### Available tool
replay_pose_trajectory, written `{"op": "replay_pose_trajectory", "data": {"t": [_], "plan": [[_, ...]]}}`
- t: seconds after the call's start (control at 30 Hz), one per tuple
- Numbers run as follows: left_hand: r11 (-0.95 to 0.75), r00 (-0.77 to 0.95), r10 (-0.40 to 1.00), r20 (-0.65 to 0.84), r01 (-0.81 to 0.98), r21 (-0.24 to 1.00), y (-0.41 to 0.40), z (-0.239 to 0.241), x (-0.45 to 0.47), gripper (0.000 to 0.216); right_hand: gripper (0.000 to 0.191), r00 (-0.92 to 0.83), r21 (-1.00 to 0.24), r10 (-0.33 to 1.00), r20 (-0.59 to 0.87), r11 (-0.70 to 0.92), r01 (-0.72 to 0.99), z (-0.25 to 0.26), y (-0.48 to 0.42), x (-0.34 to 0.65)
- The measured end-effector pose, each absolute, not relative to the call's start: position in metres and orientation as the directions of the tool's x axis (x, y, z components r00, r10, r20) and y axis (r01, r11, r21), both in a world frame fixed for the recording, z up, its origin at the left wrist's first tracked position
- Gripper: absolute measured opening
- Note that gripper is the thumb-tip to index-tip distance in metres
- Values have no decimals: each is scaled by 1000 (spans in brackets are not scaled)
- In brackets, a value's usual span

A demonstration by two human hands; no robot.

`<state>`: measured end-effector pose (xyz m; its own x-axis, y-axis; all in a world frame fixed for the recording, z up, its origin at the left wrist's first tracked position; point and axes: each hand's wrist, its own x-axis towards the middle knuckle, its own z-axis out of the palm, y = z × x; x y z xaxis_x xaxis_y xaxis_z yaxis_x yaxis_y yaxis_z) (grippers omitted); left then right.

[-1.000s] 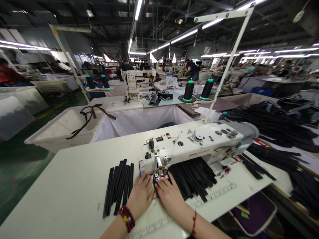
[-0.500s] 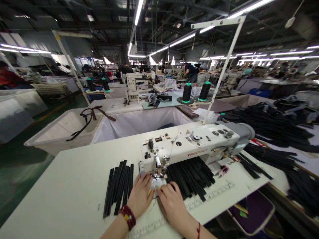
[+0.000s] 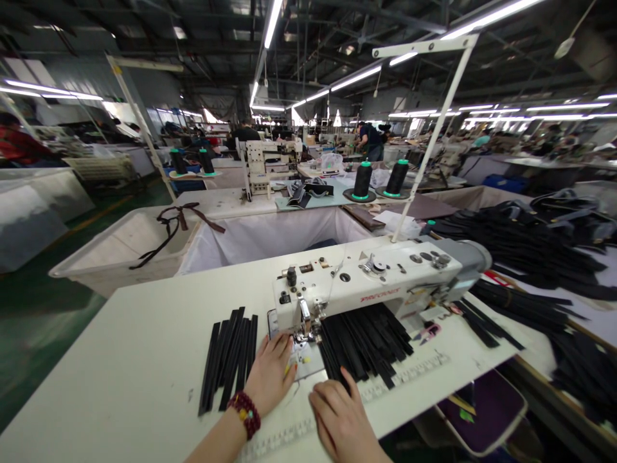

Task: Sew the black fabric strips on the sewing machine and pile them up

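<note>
My left hand [image 3: 270,370] lies palm down on the sewing machine's bed, its fingers stretched flat beside the presser foot [image 3: 303,331] and its thumb apart. Bare metal of the needle plate [image 3: 308,366] shows to the right of that hand. My right hand [image 3: 343,418] is nearer the table's front edge, with the fingers bent inward and the outer one raised; whatever is in them is hidden. Just beyond it, a pile of black strips [image 3: 361,344] lies under the arm of the white sewing machine [image 3: 357,276]. More black strips [image 3: 229,360] lie left of my left hand.
A printed ruler scale [image 3: 405,373] runs along the tabletop's front. Pink-handled snips [image 3: 428,333] lie right of the pile. Behind the table stands a cloth-lined bin [image 3: 270,235]; dark pieces [image 3: 520,244] are heaped at the right. A person [image 3: 370,138] stands in the background.
My right hand has drawn back from the needle plate towards the table's front edge, uncovering more of the plate. My left hand stays beside the presser foot.
</note>
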<state>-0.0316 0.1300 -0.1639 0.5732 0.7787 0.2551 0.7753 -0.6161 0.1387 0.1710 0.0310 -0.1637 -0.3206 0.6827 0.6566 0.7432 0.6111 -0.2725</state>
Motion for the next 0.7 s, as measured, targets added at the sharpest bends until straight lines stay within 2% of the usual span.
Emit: {"op": "replay_pose_trajectory", "data": {"t": [0.5, 0.7], "plan": [[-600, 562, 795, 229, 783, 161, 132, -163, -29, 44, 24, -338, -323, 722, 604, 609, 725, -166, 29, 172], [-650, 601, 752, 270, 744, 153, 138, -165, -38, 42, 25, -348, -301, 724, 596, 603, 739, -172, 30, 173]]}}
